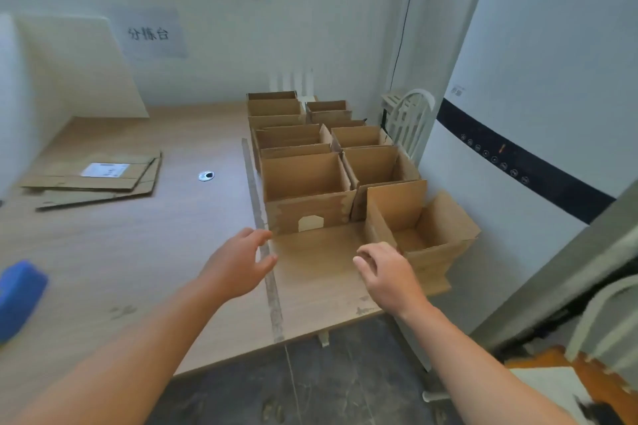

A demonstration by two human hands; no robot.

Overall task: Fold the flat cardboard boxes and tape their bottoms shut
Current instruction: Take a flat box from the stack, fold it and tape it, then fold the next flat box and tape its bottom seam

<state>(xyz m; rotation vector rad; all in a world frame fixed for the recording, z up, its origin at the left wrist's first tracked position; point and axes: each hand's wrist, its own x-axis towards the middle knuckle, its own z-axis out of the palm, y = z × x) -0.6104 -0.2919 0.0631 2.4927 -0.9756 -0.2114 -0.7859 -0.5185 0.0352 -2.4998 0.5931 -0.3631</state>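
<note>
Several folded cardboard boxes stand open-topped in two rows on the right part of the wooden table. The nearest folded box sits at the table's right edge, turned a little askew. A stack of flat cardboard boxes lies at the far left, one bearing a white label. My left hand hovers over the table with relaxed fingers and holds nothing. My right hand hovers just left of the nearest box, fingers loosely curled, empty.
A blue object lies at the table's left edge. A metal strip runs across the tabletop between my hands. A white appliance and a white chair stand to the right. A round cable hole sits mid-table.
</note>
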